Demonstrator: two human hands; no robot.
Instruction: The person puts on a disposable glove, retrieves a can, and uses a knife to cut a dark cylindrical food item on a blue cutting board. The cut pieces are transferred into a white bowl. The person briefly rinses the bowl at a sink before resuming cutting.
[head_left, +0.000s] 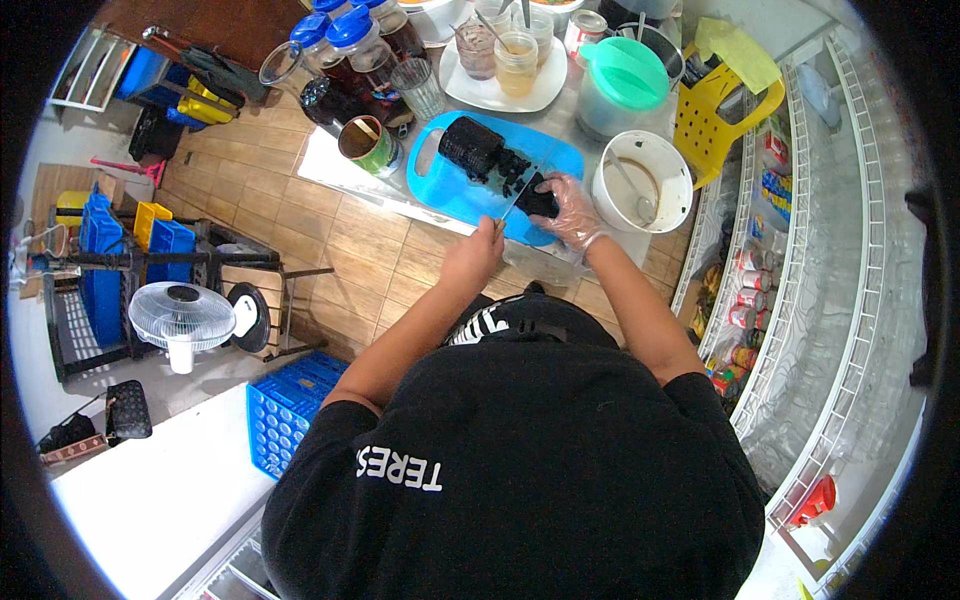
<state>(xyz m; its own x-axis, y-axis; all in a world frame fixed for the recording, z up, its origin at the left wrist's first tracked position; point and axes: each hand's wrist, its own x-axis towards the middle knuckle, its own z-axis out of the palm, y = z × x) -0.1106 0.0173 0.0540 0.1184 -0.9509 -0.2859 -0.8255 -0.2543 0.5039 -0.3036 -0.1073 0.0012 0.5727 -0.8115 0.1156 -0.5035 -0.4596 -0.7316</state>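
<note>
My bare left hand (472, 259) grips the handle of a knife (517, 196), its blade slanting up to the right across a blue cutting board (431, 187). My right hand (574, 210), in a clear plastic glove, holds a black jelly-like block (536, 201) against the board, fingers curled around its right side. The blade lies along the block's left edge. Small black cut pieces (511, 169) are scattered left of the blade. Beyond them a ridged black jelly cylinder (466, 146) lies on its side.
A white bucket (604, 187) with a ladle stands right of the board. An open can (367, 150) stands to its left. Behind are blue-lidded pitchers (352, 37), a plate (461, 82) with jars and a green-lidded container (626, 79). A yellow chair (701, 120) stands far right.
</note>
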